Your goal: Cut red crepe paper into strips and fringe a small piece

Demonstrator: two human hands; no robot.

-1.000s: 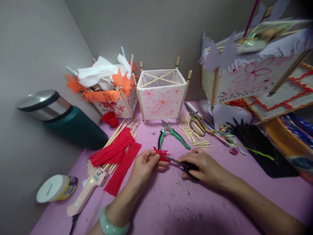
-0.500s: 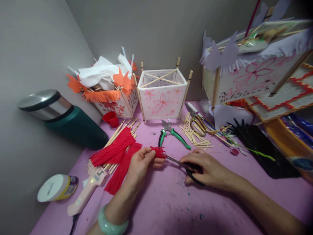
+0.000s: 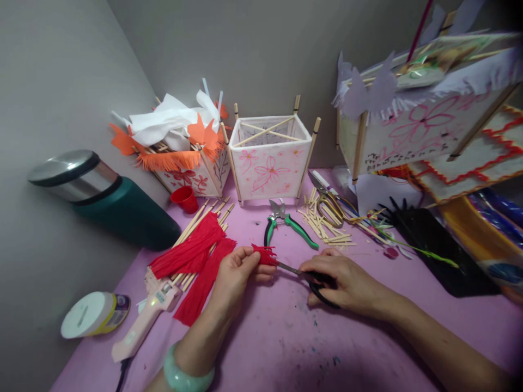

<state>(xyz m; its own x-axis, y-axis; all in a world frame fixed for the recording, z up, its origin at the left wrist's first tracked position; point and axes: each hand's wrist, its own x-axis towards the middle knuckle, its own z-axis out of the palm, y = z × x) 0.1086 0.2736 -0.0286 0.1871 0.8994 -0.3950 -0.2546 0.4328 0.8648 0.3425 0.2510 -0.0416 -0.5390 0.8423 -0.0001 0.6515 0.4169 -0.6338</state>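
Between its thumb and fingers, my left hand (image 3: 241, 272) pinches a small folded piece of red crepe paper (image 3: 265, 254) with a cut fringe on its edge. My right hand (image 3: 343, 280) is wrapped round the handles of black-handled scissors (image 3: 294, 269). The blades point left, and their tips meet the right end of the red piece. To the left, larger strips of red crepe paper (image 3: 192, 247) lie over wooden sticks (image 3: 226, 212). Green-handled pruners (image 3: 286, 220) lie open just beyond my hands.
White flower-drawn boxes (image 3: 272, 171) stand at the back. A teal bottle (image 3: 126, 212), a pink glue gun (image 3: 143, 326) and a white-lidded tub (image 3: 87, 316) are at left. Gold-handled scissors (image 3: 330, 209), cut sticks (image 3: 322, 226) and a black tray (image 3: 441, 250) are at right.
My right hand and the scissors have shifted very slightly left. My left hand still pinches the red piece in nearly the same place.
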